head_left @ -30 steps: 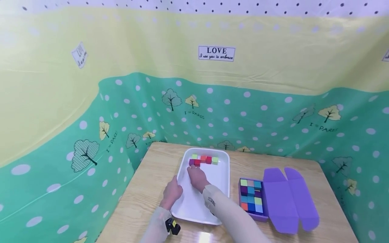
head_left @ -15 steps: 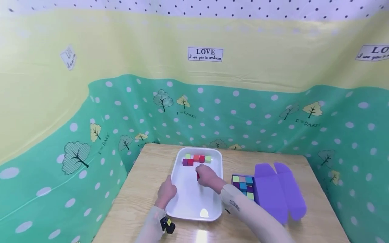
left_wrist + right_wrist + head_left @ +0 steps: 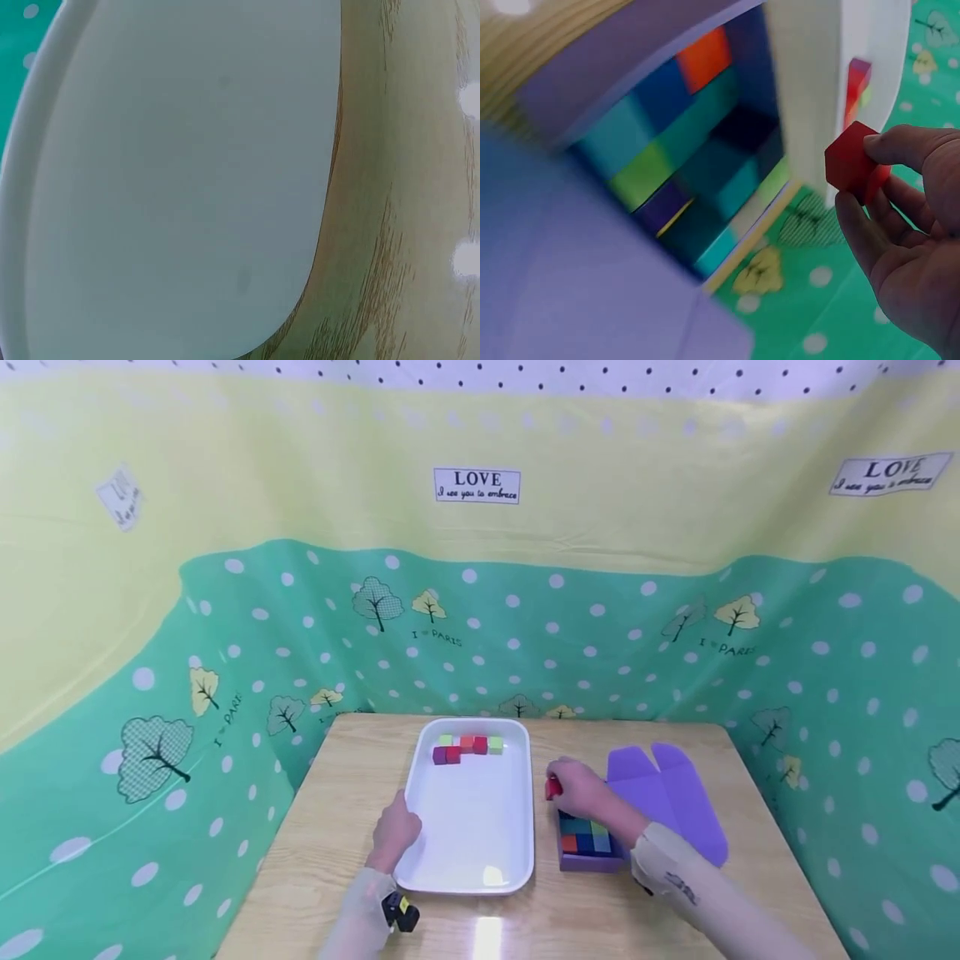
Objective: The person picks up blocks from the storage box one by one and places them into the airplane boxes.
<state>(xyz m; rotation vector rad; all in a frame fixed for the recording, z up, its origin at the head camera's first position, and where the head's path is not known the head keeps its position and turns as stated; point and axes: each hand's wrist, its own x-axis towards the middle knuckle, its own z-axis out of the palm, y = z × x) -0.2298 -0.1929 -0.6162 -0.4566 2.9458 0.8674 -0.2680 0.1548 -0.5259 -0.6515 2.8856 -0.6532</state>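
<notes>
The left forearm (image 3: 356,917), in a pale sleeve, rises from the bottom edge of the head view, left of centre, leaning slightly rightward. Its bare left hand (image 3: 396,828) points upward; how far its fingers bend is hard to tell. The sleeved right forearm (image 3: 708,893) slants from the lower right corner up toward the centre, ending in the bare right hand (image 3: 583,792), back uppermost. In the right wrist view, that hand enters from the right edge, its thumb (image 3: 904,144) above and fingers (image 3: 861,234) below in a pinch.
</notes>
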